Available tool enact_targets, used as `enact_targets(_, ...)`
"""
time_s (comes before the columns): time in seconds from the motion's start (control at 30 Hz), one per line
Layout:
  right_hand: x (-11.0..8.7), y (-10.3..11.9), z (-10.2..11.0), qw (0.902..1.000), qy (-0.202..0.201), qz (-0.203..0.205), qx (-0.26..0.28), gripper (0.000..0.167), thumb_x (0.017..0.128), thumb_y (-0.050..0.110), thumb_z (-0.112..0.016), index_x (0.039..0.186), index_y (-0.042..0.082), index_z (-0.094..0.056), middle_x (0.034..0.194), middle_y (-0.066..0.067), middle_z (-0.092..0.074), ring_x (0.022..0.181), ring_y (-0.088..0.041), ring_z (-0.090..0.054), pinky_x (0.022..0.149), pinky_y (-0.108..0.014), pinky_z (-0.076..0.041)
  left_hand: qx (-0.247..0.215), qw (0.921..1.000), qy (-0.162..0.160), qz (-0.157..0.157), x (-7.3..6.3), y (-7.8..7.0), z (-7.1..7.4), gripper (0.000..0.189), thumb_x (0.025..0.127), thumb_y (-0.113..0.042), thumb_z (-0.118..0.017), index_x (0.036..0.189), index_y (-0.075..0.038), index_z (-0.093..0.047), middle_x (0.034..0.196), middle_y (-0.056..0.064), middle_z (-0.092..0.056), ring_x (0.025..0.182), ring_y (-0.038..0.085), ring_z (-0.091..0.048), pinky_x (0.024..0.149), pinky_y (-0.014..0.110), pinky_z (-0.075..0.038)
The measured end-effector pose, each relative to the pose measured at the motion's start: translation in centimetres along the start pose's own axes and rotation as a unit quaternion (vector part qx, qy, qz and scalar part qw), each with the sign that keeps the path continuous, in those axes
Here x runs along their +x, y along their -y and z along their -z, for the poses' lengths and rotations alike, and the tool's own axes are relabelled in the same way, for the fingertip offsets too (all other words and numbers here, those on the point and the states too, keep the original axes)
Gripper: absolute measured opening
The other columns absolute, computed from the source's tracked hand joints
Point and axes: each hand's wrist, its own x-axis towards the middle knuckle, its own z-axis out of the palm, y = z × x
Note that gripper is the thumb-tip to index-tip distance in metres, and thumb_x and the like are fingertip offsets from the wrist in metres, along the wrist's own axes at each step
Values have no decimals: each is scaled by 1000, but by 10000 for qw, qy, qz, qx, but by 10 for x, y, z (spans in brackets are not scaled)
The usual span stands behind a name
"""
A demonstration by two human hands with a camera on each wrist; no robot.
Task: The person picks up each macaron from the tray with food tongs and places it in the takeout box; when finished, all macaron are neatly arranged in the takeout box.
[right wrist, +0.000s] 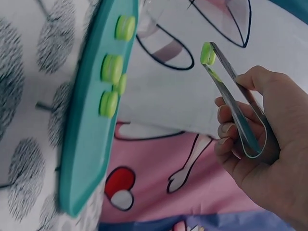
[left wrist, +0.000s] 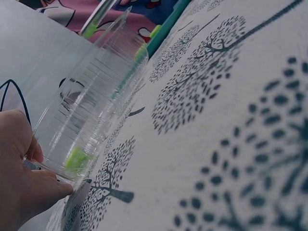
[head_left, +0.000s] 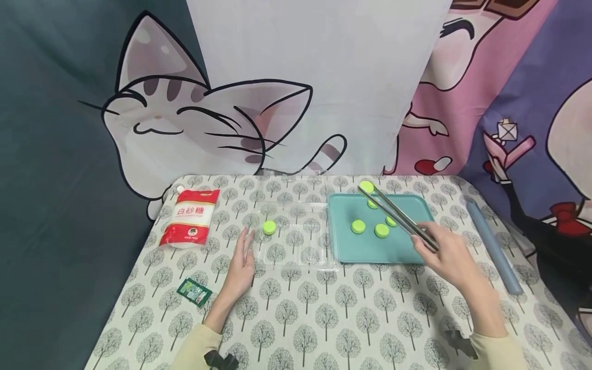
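My right hand [head_left: 444, 254] grips metal tongs [head_left: 404, 218], and a green macaron [head_left: 367, 187] is pinched between their tips. In the right wrist view that macaron [right wrist: 208, 53] hangs in the air, apart from the teal tray [right wrist: 79, 159]. Several more green macarons [head_left: 381, 230] lie on the tray [head_left: 370, 254]. To its left is a clear plastic container [head_left: 296, 267] with its lid folded back and one macaron [head_left: 269, 227] inside. My left hand [head_left: 239, 267] holds the container's left wall; the left wrist view shows thumb and fingers around the edge [left wrist: 36, 166].
A red and white sugar bag [head_left: 191, 218] lies at the left of the table, a small green packet [head_left: 194, 292] in front of it. A grey-blue rolling pin [head_left: 495, 246] lies along the right edge. Cartoon curtains hang behind the table.
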Motion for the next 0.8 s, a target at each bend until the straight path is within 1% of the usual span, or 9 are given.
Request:
enact_targets(0.13,7,10,-7,9996,233,55,171,29,86,7,-72,114,0,-65,70,2,-58,56,1,-43,43,-19,-42,21,10000,-38,20,0,0,0,64,107,-3,-34,164,-12,-7,168,12,-24,156,32,-22,129,50,-11)
enact_targets(0.23,13,16,-12,9990,330,129,265,28,88,8,-72,114,1,-65,70,4,-56,55,0,-42,43,-19,-41,29,10000,-11,46,0,0,0,64,107,-3,-33,164,-13,-6,168,11,-23,156,31,-22,130,49,-11)
enact_targets(0.47,27,29,-26,9958,393,633,522,28,86,7,-72,113,1,-67,71,7,-57,55,3,-40,43,-17,-40,-10,9999,44,102,-1,-2,1,64,108,-5,-32,164,-15,-4,169,8,-21,157,28,-20,131,45,-9)
enact_targets(0.57,30,35,-32,9949,522,658,552,27,87,8,-71,113,3,-68,70,9,-56,55,3,-41,43,-16,-40,-7,10000,52,76,0,-2,2,64,108,-5,-31,164,-14,-3,169,9,-20,157,28,-19,131,46,-9)
enact_targets(0.8,36,46,-48,9899,1034,676,701,23,91,11,-69,113,3,-67,71,9,-57,57,2,-43,44,-16,-42,-53,10000,17,9,0,-1,0,63,107,-4,-33,164,-13,-6,169,12,-22,157,30,-20,130,48,-9)
